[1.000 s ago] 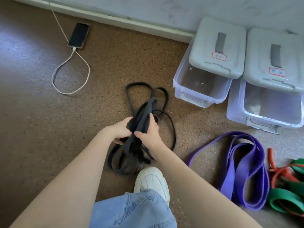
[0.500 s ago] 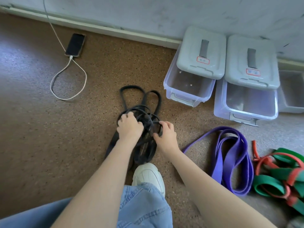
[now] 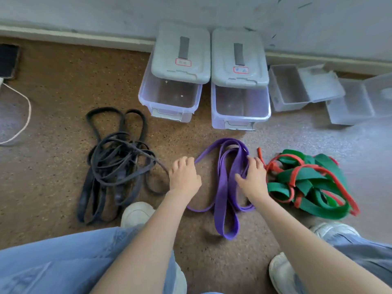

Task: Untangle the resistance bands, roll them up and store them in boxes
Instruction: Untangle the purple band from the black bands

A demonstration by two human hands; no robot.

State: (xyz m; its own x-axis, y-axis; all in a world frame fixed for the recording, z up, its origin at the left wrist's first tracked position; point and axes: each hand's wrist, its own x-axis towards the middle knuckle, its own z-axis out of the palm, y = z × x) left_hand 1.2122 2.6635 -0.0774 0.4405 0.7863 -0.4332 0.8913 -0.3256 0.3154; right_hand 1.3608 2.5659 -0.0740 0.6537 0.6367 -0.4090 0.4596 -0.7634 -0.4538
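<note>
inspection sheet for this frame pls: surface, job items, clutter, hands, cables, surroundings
Surface: speckled brown floor, paler grey toward the right.
Job's things: black bands in a tangled heap on the left; purple band in loose loops, centre; green and red bands knotted together on the right; two clear boxes with grey lids slid back; two more clear containers to their right.
Clutter: nothing seen.
Hands: left hand at the purple band's left edge, fingers curled; right hand resting on its right loops.
Cables: white cable running to a phone.
Surroundings: grey wall with baseboard.
</note>
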